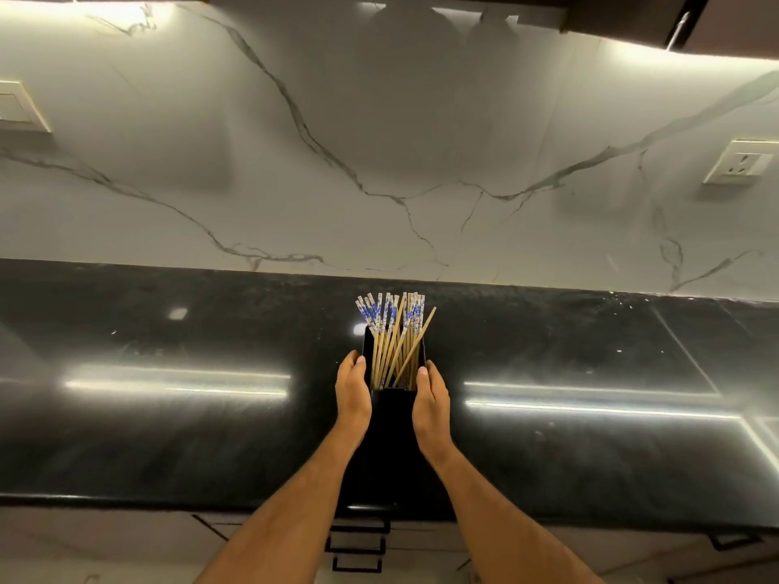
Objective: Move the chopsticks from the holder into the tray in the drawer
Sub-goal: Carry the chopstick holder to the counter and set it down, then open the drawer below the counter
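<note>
Dark kitchen worktop against a marble wall

A glossy black worktop point(168, 415) mirrors strip lights; behind it rises a white, grey-veined marble wall point(379, 141) with a switch plate point(19, 107) at left and a socket point(740, 162) at right. Black drawer handles point(358, 550) show below.

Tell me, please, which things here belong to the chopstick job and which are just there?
Job: chopsticks, black holder, left hand and right hand on its sides, drawer handles.
Just there: black countertop, wall socket, switch plate.
</note>
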A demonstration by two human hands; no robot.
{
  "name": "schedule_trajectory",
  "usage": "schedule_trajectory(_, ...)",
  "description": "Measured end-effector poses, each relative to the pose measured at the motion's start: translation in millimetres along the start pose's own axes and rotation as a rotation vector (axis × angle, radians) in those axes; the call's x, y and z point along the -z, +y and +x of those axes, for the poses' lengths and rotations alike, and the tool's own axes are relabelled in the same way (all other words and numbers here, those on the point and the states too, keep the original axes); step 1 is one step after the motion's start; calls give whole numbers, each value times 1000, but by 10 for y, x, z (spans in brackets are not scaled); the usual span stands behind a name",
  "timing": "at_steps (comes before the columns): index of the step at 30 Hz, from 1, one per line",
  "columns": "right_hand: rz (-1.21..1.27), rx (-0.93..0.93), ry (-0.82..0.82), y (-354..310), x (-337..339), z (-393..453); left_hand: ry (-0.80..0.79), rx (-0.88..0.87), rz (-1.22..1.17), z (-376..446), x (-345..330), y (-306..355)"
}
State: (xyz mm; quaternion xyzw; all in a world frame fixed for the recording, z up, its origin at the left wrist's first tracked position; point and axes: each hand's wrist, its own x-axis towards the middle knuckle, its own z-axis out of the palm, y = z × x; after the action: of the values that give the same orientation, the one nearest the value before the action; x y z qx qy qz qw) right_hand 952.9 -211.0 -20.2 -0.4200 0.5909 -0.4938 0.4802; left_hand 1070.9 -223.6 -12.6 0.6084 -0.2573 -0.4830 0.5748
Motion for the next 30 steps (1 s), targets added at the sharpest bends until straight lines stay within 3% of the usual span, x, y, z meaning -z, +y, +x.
schedule_trajectory(7, -311, 170, 56, 133, 209, -659, -66, -217, 246, -582, 501, -4)
schedule_trajectory(15, -940, 452, -48, 586, 429, -1729, -200, -710, 990, -1458, 1352, -504)
schedule_trajectory(18, -1060, 494, -94, 763, 512, -2023, -285, -817, 1206, -1659, 1582, -755)
schedule_trajectory(24, -1243, 483, -226, 1136, 609, -2263, -353, -778, 1393, -1798, 1843, -1232)
schedule_trajectory(30, -1359, 406, -415, 1564, 432, -2041, -398, -563, 1624, -1513, 1879, -1714)
